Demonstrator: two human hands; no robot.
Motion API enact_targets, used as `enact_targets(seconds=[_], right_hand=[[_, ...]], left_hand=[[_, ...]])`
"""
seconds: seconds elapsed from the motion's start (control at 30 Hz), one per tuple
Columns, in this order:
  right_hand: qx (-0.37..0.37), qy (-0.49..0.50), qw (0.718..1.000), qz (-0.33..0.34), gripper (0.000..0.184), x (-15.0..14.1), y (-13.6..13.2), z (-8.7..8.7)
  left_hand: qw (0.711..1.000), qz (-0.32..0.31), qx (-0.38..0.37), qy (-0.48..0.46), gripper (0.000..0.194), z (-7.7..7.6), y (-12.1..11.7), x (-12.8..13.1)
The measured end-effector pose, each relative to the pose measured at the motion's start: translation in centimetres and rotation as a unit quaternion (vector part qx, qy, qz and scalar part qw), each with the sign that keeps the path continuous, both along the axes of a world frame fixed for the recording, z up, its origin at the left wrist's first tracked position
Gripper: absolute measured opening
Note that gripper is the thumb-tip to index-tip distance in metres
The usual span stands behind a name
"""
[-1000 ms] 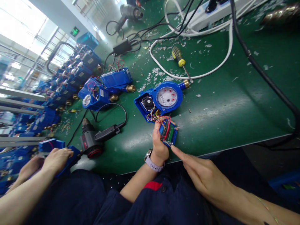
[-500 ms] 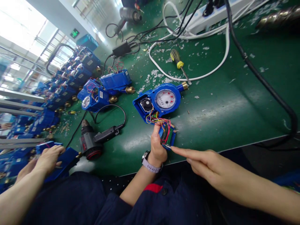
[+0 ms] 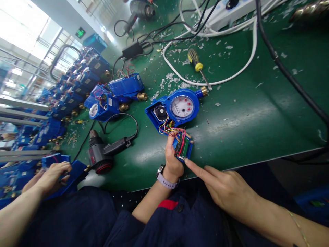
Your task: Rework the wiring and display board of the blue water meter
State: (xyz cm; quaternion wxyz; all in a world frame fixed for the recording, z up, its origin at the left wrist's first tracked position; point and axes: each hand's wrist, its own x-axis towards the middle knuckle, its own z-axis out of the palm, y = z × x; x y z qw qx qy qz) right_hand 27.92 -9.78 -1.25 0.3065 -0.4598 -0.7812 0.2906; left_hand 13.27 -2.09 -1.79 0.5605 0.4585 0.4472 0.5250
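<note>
My left hand (image 3: 173,163), with a watch on its wrist, grips a small blue cover (image 3: 190,151) from its left side. A green circuit board (image 3: 185,146) with red and black wires sits inside this cover. Coloured wires (image 3: 169,129) run from it to a blue water meter (image 3: 183,106), which lies on the bench with its dial up and its side box uncovered. The index finger of my right hand (image 3: 223,185) is stretched out, its tip at a small shiny piece on the cover's near edge. Its other fingers are loosely bent, and the thumb is hidden.
A heat gun (image 3: 99,154) lies to the left, with more blue meters (image 3: 125,85) behind it. A co-worker's hands (image 3: 52,178) touch a blue meter at far left. A screwdriver (image 3: 195,61), a white cable (image 3: 239,73) and a power strip (image 3: 228,15) lie beyond.
My right hand has shifted slightly left and its middle fingers have bent more, while the index fingertip stays at the cover's edge. My left hand keeps hold of the cover.
</note>
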Motion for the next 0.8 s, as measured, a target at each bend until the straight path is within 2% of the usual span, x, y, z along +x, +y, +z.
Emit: enact_targets(seconds=[0.07,0.13,0.2,0.27,0.33,0.43,0.53,0.67,0.8], right_hand=[[-0.075,0.07,0.995,0.012,0.053,-0.3,0.1,0.2],[-0.166,0.142,0.976,0.022,0.051,-0.6,0.5,0.9],[-0.231,0.169,0.958,0.029,0.052,-0.9,1.0,1.7],[-0.264,0.17,0.949,0.039,0.054,-1.1,1.5,2.2],[-0.267,0.156,0.95,0.046,0.055,-1.2,1.8,2.3],[-0.231,0.138,0.962,0.039,0.056,-1.3,1.8,1.9],[-0.207,0.158,0.965,0.026,0.056,-1.7,1.4,1.3],[-0.228,0.195,0.954,0.012,0.054,-2.1,1.0,1.1],[-0.272,0.251,0.929,0.012,0.054,-2.6,0.9,1.0]], left_hand=[[1.0,0.01,-0.02,-0.015,0.058,0.2,0.0,0.3],[0.999,0.004,-0.029,-0.024,0.058,0.4,0.0,0.6],[0.999,-0.006,-0.026,-0.026,0.058,0.5,0.0,0.6],[1.0,-0.004,-0.015,-0.017,0.057,0.5,0.0,0.6],[1.0,0.007,-0.008,-0.002,0.058,0.5,0.0,0.6],[0.999,0.03,-0.015,0.004,0.06,0.4,0.0,0.6],[0.999,0.04,-0.024,-0.008,0.062,0.4,-0.1,0.8],[0.999,0.024,-0.033,-0.008,0.065,0.6,-0.2,0.8],[0.999,0.01,-0.039,-0.003,0.068,0.8,-0.3,0.7]])
